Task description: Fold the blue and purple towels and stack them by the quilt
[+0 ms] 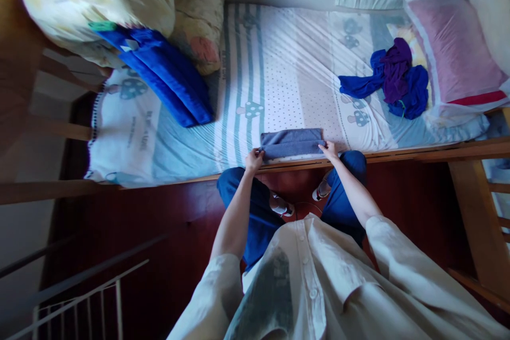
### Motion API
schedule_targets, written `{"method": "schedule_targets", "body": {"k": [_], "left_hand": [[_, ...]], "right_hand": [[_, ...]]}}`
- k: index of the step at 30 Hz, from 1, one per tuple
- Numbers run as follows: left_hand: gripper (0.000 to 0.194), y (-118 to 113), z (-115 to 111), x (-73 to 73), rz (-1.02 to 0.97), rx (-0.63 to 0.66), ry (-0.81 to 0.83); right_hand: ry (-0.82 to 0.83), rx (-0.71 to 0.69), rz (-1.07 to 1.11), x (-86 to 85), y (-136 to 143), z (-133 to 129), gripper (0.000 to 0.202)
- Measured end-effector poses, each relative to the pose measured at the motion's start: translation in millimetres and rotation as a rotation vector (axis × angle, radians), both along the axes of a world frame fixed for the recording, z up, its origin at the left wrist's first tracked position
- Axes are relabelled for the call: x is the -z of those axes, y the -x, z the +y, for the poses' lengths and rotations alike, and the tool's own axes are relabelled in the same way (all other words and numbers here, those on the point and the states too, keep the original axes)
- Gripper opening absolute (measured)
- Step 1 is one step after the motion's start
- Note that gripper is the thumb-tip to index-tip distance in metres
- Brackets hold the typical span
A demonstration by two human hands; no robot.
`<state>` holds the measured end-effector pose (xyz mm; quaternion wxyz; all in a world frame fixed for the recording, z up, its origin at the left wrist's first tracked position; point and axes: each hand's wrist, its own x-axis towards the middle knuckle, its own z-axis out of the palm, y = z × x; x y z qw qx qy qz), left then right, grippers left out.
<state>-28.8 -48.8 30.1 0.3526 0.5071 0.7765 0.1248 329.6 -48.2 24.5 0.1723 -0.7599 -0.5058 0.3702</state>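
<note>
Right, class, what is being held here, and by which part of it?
The gray-blue folded cloth, at its two near corners: the left hand at one, the right hand at the other.

Bed (295,64); grey cloth (292,144); blue fabrics (169,79)

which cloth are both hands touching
The folded grey-blue cloth, held between left hand and right hand; the folded bright-blue cloth and the crumpled pile on the bed lie untouched.
</note>
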Motion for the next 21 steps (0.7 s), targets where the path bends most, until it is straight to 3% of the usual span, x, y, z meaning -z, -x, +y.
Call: {"method": "schedule_targets", "body": {"k": [4,12,21], "left_hand": [[0.024,1.7,3.6,7.3,0.022,-0.053,0.088],[0.02,-4.9,2.2,18.0,0.032,-0.057,0.096],[0.021,-7.5,-3.8,14.1,0.034,-0.047,0.017]], "right_hand": [[0.083,0.011,-0.082,8.1,-1.0,2.6,0.024],[0.122,0.016,-0.153,18.2,5.0,7.3,0.021],[0.12,-0.049,-0.228,15.6,8.0,4.2,0.019]]}}
